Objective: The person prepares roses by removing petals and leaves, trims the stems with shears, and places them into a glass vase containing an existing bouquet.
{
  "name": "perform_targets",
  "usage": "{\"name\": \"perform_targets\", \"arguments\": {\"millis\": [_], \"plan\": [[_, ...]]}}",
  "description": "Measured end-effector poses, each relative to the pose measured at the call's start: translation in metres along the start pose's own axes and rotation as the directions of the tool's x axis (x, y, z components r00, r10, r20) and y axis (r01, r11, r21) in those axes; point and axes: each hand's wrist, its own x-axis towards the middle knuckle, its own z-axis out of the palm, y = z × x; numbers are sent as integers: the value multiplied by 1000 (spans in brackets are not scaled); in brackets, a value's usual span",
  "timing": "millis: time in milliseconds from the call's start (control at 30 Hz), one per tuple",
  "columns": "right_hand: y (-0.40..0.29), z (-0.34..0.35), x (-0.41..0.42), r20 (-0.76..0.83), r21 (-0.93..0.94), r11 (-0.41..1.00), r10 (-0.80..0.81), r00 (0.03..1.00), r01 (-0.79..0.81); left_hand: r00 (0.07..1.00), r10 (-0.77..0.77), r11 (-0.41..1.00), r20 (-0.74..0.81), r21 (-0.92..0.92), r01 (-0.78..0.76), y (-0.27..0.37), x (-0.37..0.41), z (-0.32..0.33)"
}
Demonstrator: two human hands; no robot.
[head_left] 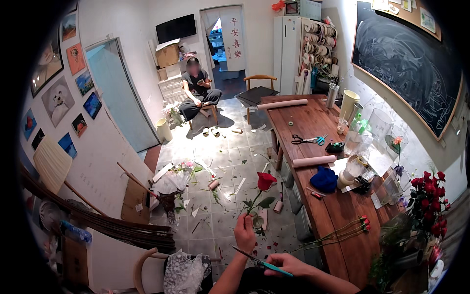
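My left hand holds the green stem of a red rose, which stands upright with its bloom above my fingers and a few leaves on the stem. Lower and to the right, my right hand grips teal-handled scissors; their dark blades point up and left, across the front of my left wrist as seen from here. Several cut red roses lie on the wooden table at the right, their stems reaching over its edge. A large bunch of red roses stands at the far right.
On the table lie black scissors and teal-handled scissors, pink paper rolls, a blue cloth and a tape dispenser. Leaves and scraps litter the tiled floor. A chair stands at lower left; a person sits farther back.
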Motion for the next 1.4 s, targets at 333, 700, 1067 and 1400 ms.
{"name": "perform_targets", "arguments": {"millis": [333, 700, 1067, 1400], "plan": [[22, -11, 15, -690, -16, 740, -495, 529, 672, 975, -28, 939, 220, -328, 101, 28, 0, 16], [-21, -30, 55, -844, 31, 643, -394, 365, 765, 936, 16, 911, 352, -390, 131, 42, -20, 45], [-15, -65, 25, -796, -323, 633, -584, 160, 704, 856, -5, 902, 517, -366, 227, 41, -18, 59], [-34, -69, 17, -756, -144, 668, -550, 354, 730, 780, 62, 888, 623, -391, 242, 55, -20, 86]]}}
